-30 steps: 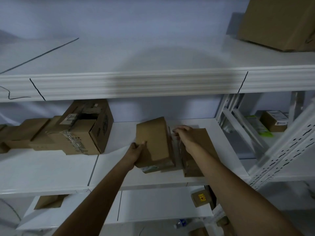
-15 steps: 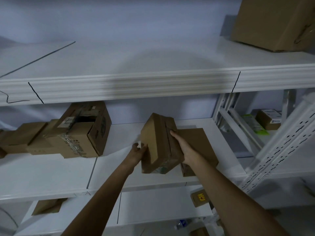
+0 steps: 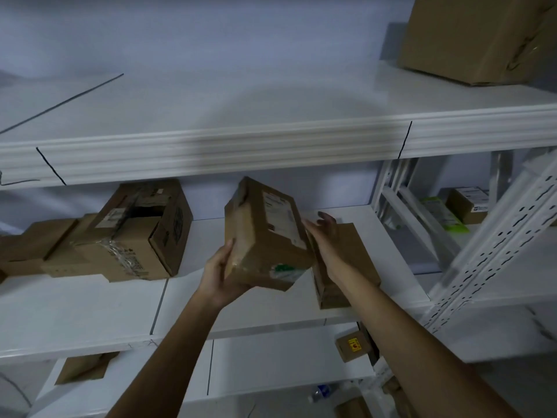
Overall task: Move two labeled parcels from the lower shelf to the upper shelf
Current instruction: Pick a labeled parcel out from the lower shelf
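A brown cardboard parcel [image 3: 265, 233] with a white label on its right face hangs tilted above the lower shelf [image 3: 90, 312]. My left hand [image 3: 220, 273] grips its lower left corner from below. My right hand [image 3: 324, 236] rests against the labelled right side with fingers spread. A second brown parcel [image 3: 352, 260] lies on the lower shelf just behind my right wrist, partly hidden by it. The upper shelf [image 3: 211, 152] spans the view above, white and bare in its middle.
A large torn-open carton [image 3: 135, 233] and smaller boxes [image 3: 30, 245] sit at the left of the lower shelf. A big carton [image 3: 476, 37] stands on the upper shelf at right. White perforated uprights [image 3: 488, 245] rise at right. More small boxes lie on the shelf below.
The parcel has been lifted off the lower shelf and turned, so its white label now faces me. My left hand has shifted under its corner, and my right hand has moved to its labelled side.
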Action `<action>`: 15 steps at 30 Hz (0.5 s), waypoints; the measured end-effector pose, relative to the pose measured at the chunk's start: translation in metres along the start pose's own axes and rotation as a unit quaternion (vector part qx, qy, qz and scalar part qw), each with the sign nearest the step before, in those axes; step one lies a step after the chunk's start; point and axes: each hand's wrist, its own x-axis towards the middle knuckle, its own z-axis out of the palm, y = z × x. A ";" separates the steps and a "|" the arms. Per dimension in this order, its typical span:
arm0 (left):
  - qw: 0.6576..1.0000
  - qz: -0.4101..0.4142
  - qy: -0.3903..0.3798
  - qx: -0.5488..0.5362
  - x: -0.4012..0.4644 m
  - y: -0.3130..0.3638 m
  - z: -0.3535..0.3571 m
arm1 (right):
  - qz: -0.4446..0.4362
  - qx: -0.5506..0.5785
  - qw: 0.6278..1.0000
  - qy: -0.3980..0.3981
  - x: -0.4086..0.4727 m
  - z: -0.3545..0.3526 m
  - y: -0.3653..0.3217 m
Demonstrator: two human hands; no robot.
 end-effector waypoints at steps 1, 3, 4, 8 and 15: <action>0.999 -0.002 -0.028 -0.022 0.000 -0.001 -0.004 | 0.016 0.006 1.000 -0.009 0.000 -0.002 0.001; 0.998 -0.008 -0.054 -0.037 0.002 -0.007 -0.005 | 0.112 0.032 0.990 -0.085 -0.003 -0.002 0.003; 0.999 -0.009 -0.043 -0.032 0.002 -0.010 -0.003 | 0.151 0.041 0.980 -0.123 -0.007 -0.001 0.002; 1.000 -0.007 0.020 0.021 0.004 -0.003 -0.006 | 0.166 0.084 0.970 -0.155 -0.007 -0.002 0.008; 0.959 -0.032 0.094 0.266 0.004 0.011 0.010 | 0.032 -0.012 0.991 -0.131 -0.006 -0.002 0.014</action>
